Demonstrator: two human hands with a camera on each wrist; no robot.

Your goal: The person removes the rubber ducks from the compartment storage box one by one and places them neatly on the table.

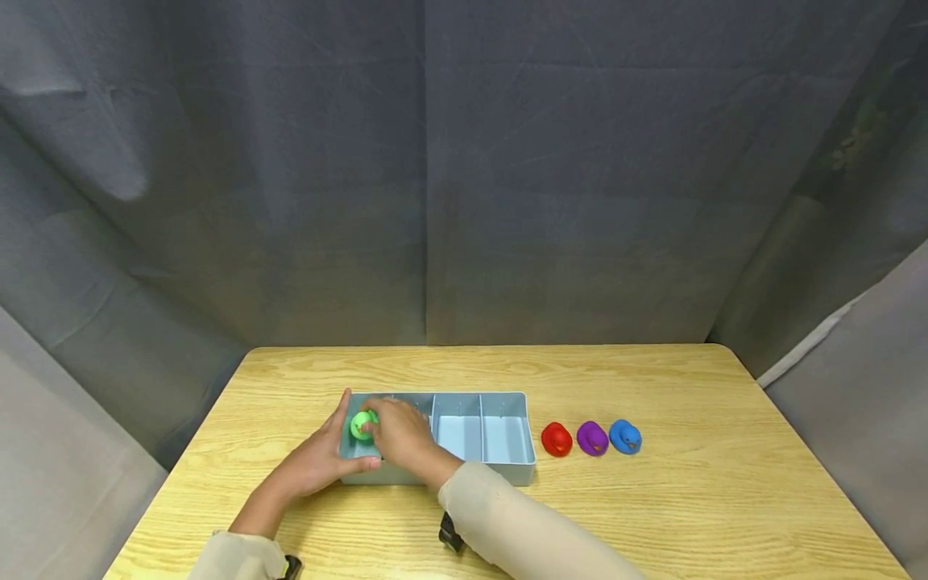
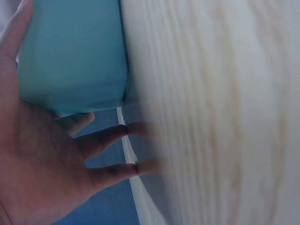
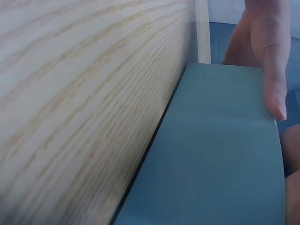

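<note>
A light blue-grey divided box (image 1: 511, 474) stands on the table, its compartments side by side. At its left end my left hand (image 1: 315, 463) spreads around the corner, thumb lying along the front rim; the left wrist view shows its fingers extended beside the end wall (image 2: 75, 93). My right hand (image 1: 401, 435) reaches over the front wall and pinches a green rubber duck (image 1: 360, 425) at the leftmost compartment. Whether the duck touches the compartment floor I cannot tell. The right hand covers part of the neighbouring compartment; the two compartments on the right show bare floors.
Right of the box, a red duck (image 1: 557, 440), a purple duck (image 1: 593, 438) and a blue duck (image 1: 626, 437) sit in a row on the wooden table (image 1: 689, 515). Grey curtains (image 1: 565, 201) hang behind the table's far edge and at both sides.
</note>
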